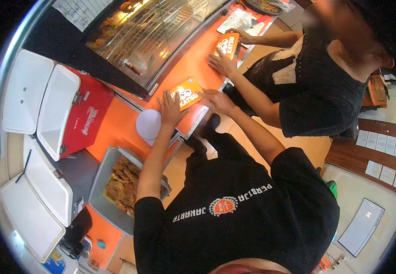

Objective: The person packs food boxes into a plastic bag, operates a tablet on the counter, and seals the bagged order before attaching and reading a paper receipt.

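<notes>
Containers: on the orange counter (175,72) we see a grey tub (96,194) holding browned, breaded pieces (124,177) piled together. Behind the glass of the display case (156,59), wire racks (147,34) and more browned food are visible. Left of the case we note a red cooler box (90,114) with a white panel on its near side; its contents we cannot make out. A round white object (147,124) lies just beside the left forearm.

Hands: the orange box (188,90), marked KATSU, rests at the counter's front edge, flat and between both hands of the wearer; what it contains we cannot tell. The left hand (170,109) is spread, its fingers apart and touching the box along the left side. The right hand (219,101) reaches in from the opposite side, fingers extended to the box's edge; whether thumb and fingers pinch it we cannot tell. Farther along the counter, a co-worker's two hands (225,65) are at a second orange box (227,44), one at its near side and the other at its far end.
</notes>
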Demonstrator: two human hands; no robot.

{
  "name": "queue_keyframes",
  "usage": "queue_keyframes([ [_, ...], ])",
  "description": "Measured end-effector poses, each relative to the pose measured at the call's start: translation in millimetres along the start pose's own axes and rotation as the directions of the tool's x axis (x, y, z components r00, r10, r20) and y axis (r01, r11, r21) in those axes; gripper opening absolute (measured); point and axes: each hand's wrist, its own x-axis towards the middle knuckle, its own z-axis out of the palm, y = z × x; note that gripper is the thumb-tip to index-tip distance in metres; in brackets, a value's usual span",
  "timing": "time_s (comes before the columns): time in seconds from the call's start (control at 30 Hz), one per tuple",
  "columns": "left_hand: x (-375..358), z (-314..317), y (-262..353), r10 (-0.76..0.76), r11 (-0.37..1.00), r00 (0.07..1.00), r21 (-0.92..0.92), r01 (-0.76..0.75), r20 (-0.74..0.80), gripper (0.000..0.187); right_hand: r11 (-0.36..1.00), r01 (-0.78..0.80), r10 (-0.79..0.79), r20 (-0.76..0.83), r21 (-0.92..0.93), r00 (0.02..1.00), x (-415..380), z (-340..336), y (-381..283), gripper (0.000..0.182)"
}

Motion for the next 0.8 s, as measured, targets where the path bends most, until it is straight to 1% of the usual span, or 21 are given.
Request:
queue_keyframes([
  [0.03,7,0,6,-0.033,0.999,0.999,0.028,0.033,0.007,0.112,1.0,0.009,-0.009,-0.013,-0.005,1.0,-3,10,2,0.042],
  [0.07,14,15,7,0.037,0.998,0.983,0.061,-0.027,-0.18,0.119,0.876,-0.259,0.248,0.08,0.408,0.965,-8,30,11,0.045],
  [0.1,21,10,12,0.054,0.997,0.98,0.072,-0.041,-0.193,0.119,0.677,-0.356,0.338,0.158,0.645,0.928,-3,31,6,0.047],
  [0.13,26,2,19,0.026,0.998,0.992,0.053,-0.019,-0.126,0.119,0.368,-0.403,0.424,0.234,0.838,0.875,3,32,1,0.049],
  [0.17,32,-5,27,0.006,0.999,0.998,0.037,-0.004,-0.062,0.12,0.056,-0.383,0.502,0.306,0.922,0.809,9,32,-5,0.052],
  [0.2,34,-14,32,0.032,0.991,0.994,0.135,-0.018,-0.104,0.12,-0.014,-0.373,0.537,0.322,0.928,0.78,10,19,-17,0.048],
  [0.23,35,-19,37,0.065,0.989,0.991,0.141,-0.048,-0.118,0.12,-0.045,-0.355,0.556,0.319,0.934,0.768,5,14,-24,0.047],
  [0.27,37,-24,39,0.026,0.991,1.0,0.129,-0.026,0.001,0.118,-0.075,-0.335,0.575,0.315,0.939,0.755,0,8,-32,0.045],
  [0.3,35,-29,41,-0.023,0.992,0.992,0.125,0.007,0.12,0.117,-0.046,-0.347,0.598,0.304,0.937,0.741,-6,11,-37,0.042],
  [0.37,27,-32,45,0.014,0.984,0.996,0.175,-0.03,0.089,0.117,-0.016,-0.35,0.603,0.288,0.937,0.744,-25,18,-41,0.039],
  [0.4,19,-31,47,0.049,0.975,0.996,0.214,-0.064,0.075,0.118,0.501,-0.313,0.502,0.024,0.807,0.865,-41,23,-37,0.041],
  [0.43,9,-29,52,0.053,0.97,0.996,0.233,-0.067,0.068,0.118,0.875,-0.176,0.276,-0.165,0.452,0.947,-58,34,-32,0.045],
  [0.47,2,-28,58,0.075,0.975,0.997,0.206,-0.079,0.029,0.118,0.811,-0.149,0.304,-0.189,0.566,0.934,-70,62,-21,0.04],
  [0.5,-1,-24,67,0.109,0.978,0.994,0.179,-0.104,-0.017,0.118,0.695,-0.175,0.357,-0.124,0.698,0.926,-82,57,-26,0.038],
  [0.53,-10,-17,77,0.13,0.972,0.991,0.192,-0.134,0.034,0.124,0.562,-0.191,0.397,-0.06,0.805,0.916,-98,50,-30,0.037],
  [0.57,-27,-12,89,0.155,0.964,0.984,0.203,-0.17,0.088,0.129,0.419,-0.136,0.423,-0.061,0.898,0.904,-125,71,-28,0.034],
  [0.63,-65,-28,151,0.134,0.965,0.977,0.204,-0.167,0.164,0.127,0.4,-0.424,0.544,0.161,0.813,0.823,-174,23,-32,0.039],
  [0.67,-81,-31,186,0.127,0.967,0.971,0.193,-0.167,0.204,0.122,0.534,-0.437,0.495,0.151,0.724,0.856,-208,-2,-26,0.048],
  [0.73,-120,-22,260,0.139,0.975,0.953,0.134,-0.18,0.271,0.118,0.366,-0.43,0.501,0.215,0.825,0.838,-274,-50,-31,0.056],
  [0.77,-127,-12,298,0.166,0.976,0.945,0.09,-0.198,0.283,0.118,0.368,-0.415,0.513,0.191,0.832,0.837,-306,-63,-21,0.056],
  [0.8,-129,3,338,0.155,0.98,0.934,0.071,-0.187,0.322,0.117,0.292,-0.491,0.566,0.265,0.821,0.781,-338,-77,-11,0.059],
])
